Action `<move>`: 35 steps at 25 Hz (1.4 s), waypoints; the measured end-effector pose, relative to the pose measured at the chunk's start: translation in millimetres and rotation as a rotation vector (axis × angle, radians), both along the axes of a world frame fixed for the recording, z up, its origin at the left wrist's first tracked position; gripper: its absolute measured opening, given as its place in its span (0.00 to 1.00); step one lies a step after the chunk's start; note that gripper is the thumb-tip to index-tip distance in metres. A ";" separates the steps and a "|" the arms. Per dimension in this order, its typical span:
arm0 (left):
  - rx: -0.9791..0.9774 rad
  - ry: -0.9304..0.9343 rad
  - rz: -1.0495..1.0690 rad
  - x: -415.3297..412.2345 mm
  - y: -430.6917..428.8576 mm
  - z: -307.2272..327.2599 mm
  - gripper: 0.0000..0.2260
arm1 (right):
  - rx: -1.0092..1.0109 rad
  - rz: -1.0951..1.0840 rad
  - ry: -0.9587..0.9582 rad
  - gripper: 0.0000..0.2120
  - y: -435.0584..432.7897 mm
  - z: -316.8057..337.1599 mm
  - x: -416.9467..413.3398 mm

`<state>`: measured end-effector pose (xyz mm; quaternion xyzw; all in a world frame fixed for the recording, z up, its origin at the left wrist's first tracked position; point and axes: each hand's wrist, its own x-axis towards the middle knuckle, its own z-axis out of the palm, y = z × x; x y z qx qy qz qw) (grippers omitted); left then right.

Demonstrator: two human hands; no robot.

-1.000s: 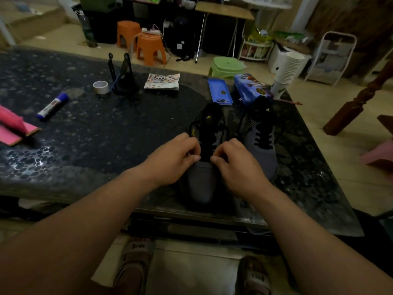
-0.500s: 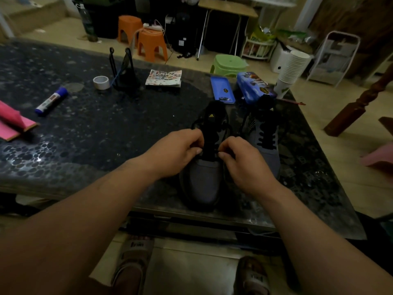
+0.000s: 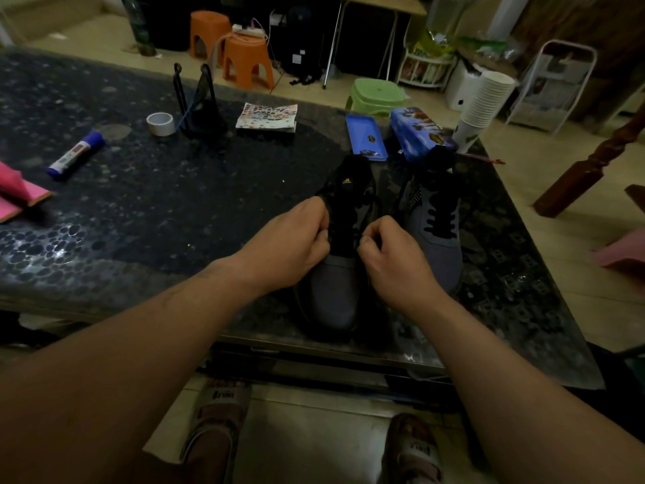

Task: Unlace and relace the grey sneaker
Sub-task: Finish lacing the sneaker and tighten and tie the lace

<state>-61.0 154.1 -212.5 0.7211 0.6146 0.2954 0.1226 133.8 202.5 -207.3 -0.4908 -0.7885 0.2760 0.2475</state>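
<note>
A grey sneaker (image 3: 333,291) with a black tongue stands at the table's near edge, toe toward me. My left hand (image 3: 291,244) is at its left side and my right hand (image 3: 392,256) at its right, both with curled fingers pinching the black lace at the eyelet rows. The lace itself is mostly hidden by dark and fingers. A second grey sneaker (image 3: 438,235), laced in black, stands just right of it.
On the dark speckled table (image 3: 146,211) lie a marker (image 3: 75,155), tape roll (image 3: 160,124), black stand (image 3: 200,99), patterned packet (image 3: 267,117), blue lid (image 3: 366,138), blue tin (image 3: 420,129) and stacked paper cups (image 3: 483,103). Pink items (image 3: 14,190) sit far left.
Both hands moved up the sneaker from near the toe toward the middle eyelets and drew slightly apart, fingers still curled at the lace.
</note>
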 end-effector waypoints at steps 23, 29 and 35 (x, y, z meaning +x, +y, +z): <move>-0.035 0.096 -0.054 -8.0 12.1 19.9 0.04 | 0.273 0.245 -0.284 0.04 10.0 25.5 3.8; -0.006 0.180 -0.074 -7.0 17.4 19.6 0.04 | 0.497 0.398 -0.550 0.09 20.1 33.9 -1.1; 0.031 0.110 -0.072 -3.5 19.5 15.7 0.09 | 0.416 0.337 -0.315 0.08 16.6 24.8 -0.3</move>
